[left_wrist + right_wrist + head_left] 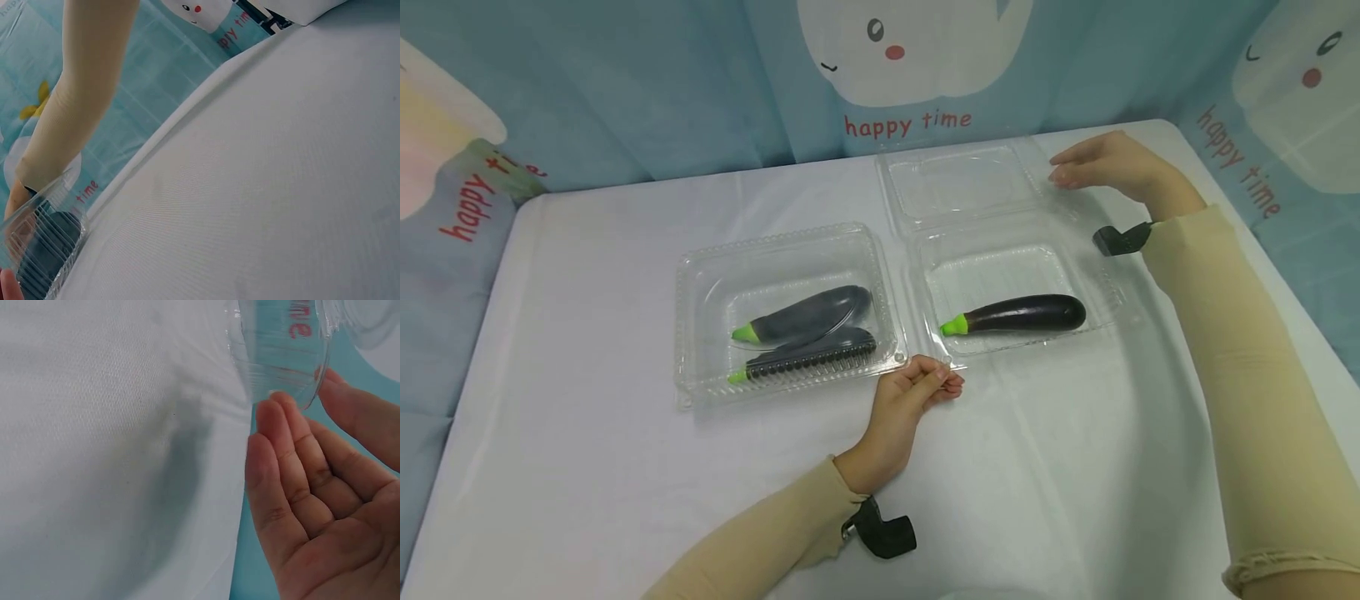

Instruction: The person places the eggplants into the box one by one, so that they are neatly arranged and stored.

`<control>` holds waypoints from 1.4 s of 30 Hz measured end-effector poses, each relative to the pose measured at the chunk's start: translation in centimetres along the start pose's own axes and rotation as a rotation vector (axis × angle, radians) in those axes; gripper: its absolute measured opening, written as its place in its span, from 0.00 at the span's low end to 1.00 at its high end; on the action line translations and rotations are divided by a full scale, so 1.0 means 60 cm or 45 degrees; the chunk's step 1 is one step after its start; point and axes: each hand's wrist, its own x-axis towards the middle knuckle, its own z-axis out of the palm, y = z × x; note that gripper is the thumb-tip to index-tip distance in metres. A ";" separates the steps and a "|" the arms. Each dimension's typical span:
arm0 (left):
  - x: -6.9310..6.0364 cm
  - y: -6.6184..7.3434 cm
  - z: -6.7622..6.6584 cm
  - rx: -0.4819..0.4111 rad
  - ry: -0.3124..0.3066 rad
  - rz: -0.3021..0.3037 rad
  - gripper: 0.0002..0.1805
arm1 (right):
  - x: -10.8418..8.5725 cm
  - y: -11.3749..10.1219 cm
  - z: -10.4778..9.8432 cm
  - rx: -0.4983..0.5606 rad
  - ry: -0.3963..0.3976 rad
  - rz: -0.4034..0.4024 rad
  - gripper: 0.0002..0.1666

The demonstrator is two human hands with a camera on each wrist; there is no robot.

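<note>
An open clear plastic clamshell container [1000, 346] lies right of centre in the head view, with one dark eggplant [1026, 313] with a green stem inside its base. My left hand [901, 408] pinches the base's near left corner; the left wrist view shows only a fingertip [9, 286] of it. At the back, the container's raised lid [958, 187] leans away from the base. My right hand [1123, 171] is at the lid's right edge, thumb and fingertips on either side of the clear rim [326, 347] in the right wrist view.
A second clear clamshell container [700, 325], closed, stands to the left. Two eggplants [812, 315] show through its lid. White cloth covers the table [572, 467], and a blue printed curtain [662, 92] hangs behind. Something pale and round [988, 595] peeks in at the near edge.
</note>
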 end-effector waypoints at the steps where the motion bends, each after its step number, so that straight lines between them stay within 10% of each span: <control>1: 0.000 0.000 0.000 -0.001 0.000 -0.003 0.05 | -0.001 0.000 0.000 -0.001 0.011 0.007 0.41; 16: 0.000 -0.002 -0.001 -0.006 -0.006 0.016 0.05 | -0.013 0.019 0.013 0.515 0.246 -0.160 0.19; 42: 0.008 0.000 -0.002 -0.011 0.026 0.045 0.06 | -0.072 0.018 0.012 0.521 0.489 -0.165 0.16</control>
